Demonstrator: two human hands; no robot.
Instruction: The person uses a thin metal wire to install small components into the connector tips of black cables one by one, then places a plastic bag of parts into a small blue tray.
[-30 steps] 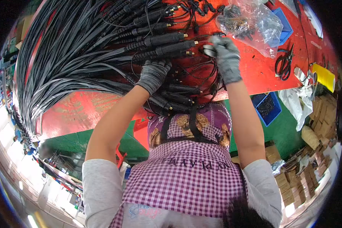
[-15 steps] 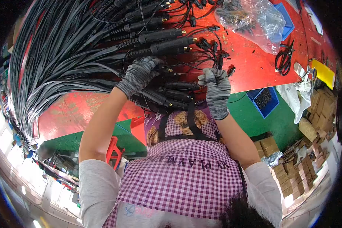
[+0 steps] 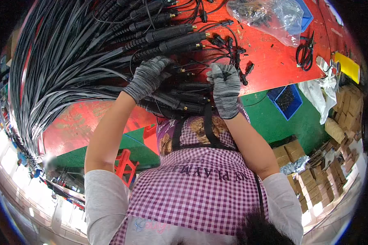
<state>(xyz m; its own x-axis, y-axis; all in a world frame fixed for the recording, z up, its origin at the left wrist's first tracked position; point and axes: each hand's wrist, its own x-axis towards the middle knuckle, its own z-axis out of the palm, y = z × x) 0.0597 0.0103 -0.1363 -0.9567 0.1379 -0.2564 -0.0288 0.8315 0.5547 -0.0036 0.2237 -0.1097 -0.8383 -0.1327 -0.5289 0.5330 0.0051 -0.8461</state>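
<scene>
A thin wire (image 3: 197, 68) sits just above the frame's centre, pinched between the closed fingers of the right hand (image 3: 225, 83). The left hand (image 3: 150, 77) curls over black connectors (image 3: 176, 44); whether its fingers grip one cannot be told. Dark cables (image 3: 49, 73) fan across the upper left. On the red worktop (image 3: 270, 67), scissors (image 3: 304, 56) lie upper right, below a clear bag (image 3: 270, 20).

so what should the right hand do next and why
Probably ease the thin wire clear of the black leads with the right hand: the wire runs to its closed grip, the leads lie bunched just beyond, and the left hand sits among black connectors.
</scene>
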